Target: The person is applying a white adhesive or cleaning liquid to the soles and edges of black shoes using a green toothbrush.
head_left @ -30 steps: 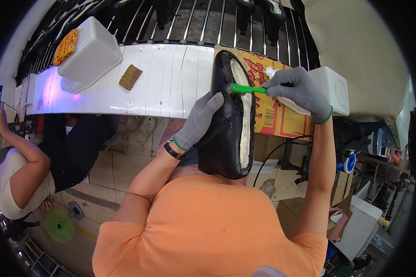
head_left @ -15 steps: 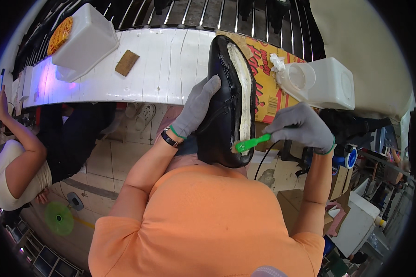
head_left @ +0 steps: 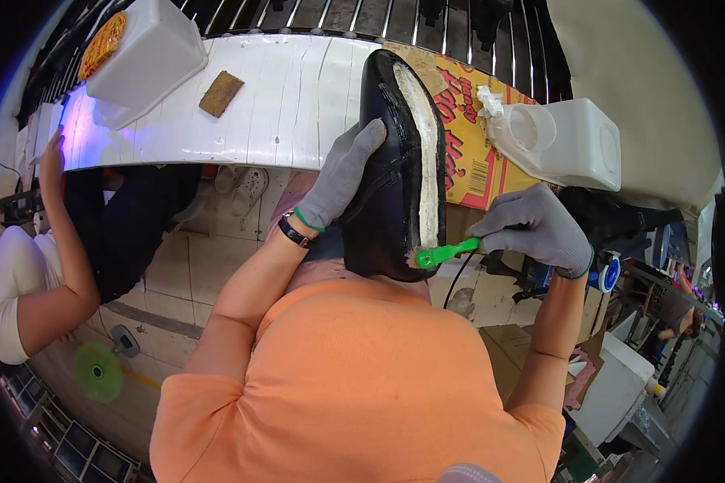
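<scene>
A black shoe or boot (head_left: 379, 185) stands nearly upright between my body and the bench, its edge toward my right. Along that edge runs a long whitish strip (head_left: 425, 153) with a black rim. My left hand (head_left: 345, 173), in a grey knit glove, is closed on the boot's left side, its thumb pressed on the black upper. My gloved right hand (head_left: 536, 225) pinches the handle of a small green brush (head_left: 449, 253). Its bristles touch the lower end of the strip, close to my orange shirt.
Behind the boot is a white bench (head_left: 290, 97) with yellow printed cardboard (head_left: 475, 165), a cut white jug (head_left: 580, 145) holding a clear cup, a brown block (head_left: 220, 93) and a white container (head_left: 149, 60). Metal rollers (head_left: 370, 20) lie beyond. A co-worker's arm (head_left: 64, 249) is at left.
The brush stays at the strip's lower end, shifted slightly right. My left hand keeps its hold. The co-worker's arm has moved right, toward the bench's left end.
</scene>
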`<state>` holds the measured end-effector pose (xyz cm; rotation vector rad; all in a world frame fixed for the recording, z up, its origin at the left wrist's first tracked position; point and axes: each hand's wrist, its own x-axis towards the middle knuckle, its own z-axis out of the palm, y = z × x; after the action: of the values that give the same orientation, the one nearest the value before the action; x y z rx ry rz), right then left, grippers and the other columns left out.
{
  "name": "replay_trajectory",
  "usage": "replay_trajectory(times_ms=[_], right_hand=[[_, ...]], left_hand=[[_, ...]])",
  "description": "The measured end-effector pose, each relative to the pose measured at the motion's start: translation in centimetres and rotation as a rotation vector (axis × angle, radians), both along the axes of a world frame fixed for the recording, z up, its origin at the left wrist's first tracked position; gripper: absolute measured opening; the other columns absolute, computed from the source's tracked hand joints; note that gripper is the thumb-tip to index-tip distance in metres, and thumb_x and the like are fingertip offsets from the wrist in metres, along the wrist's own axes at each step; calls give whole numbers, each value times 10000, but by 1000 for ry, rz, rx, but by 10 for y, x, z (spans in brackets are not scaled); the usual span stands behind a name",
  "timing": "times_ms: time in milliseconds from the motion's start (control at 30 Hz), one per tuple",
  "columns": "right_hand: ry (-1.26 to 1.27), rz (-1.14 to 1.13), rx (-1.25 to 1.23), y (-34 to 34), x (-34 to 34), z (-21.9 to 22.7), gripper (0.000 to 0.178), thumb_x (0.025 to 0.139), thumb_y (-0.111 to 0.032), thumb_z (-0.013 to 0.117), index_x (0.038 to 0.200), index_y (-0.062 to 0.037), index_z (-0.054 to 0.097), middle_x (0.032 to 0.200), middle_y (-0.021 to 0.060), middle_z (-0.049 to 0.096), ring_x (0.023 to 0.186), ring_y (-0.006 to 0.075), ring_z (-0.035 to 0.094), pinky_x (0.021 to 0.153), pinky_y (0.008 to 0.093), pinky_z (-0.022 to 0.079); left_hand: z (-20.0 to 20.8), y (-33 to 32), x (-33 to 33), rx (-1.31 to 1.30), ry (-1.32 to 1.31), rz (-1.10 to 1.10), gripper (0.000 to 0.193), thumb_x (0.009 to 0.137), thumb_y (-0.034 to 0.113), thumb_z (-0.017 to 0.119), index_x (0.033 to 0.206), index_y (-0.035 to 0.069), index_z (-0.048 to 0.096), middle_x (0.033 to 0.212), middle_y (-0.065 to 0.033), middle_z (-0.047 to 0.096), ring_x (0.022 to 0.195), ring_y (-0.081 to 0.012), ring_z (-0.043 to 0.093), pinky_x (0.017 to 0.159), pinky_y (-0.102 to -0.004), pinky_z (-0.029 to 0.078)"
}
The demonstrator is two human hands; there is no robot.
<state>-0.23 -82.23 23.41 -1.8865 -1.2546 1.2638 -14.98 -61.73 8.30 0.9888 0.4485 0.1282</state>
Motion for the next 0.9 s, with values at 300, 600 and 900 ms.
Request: replay_trajectory(times_ms=[300, 600, 900], right_hand=[[-106, -127, 61, 13, 9, -1, 168, 795, -116, 751, 896, 17, 728, 779, 82, 700, 693, 140, 614, 685, 282, 477], [-97, 91, 107, 17, 17, 21, 186, 762, -115, 777, 898, 5, 736, 767, 103, 701, 687, 172, 636, 682, 284, 488], [-39, 149, 132, 42, 33, 43, 200, 720, -92, 804, 872, 21, 737, 767, 88, 710, 682, 146, 647, 656, 271, 492]], left_hand=[[20, 6, 11, -48, -9, -8, 548, 981, 446, 489, 1238, -34, 550, 1099, -93, 642, 935, -125, 617, 857, -282, 506], [32, 15, 23, -175, 51, -90, 573, 970, 479, 499, 1202, -35, 597, 1065, -98, 668, 894, -124, 628, 837, -267, 507], [44, 11, 33, -419, 57, -298, 534, 1004, 465, 418, 1325, 49, 512, 1230, -108, 631, 1035, -183, 651, 945, -324, 524]])
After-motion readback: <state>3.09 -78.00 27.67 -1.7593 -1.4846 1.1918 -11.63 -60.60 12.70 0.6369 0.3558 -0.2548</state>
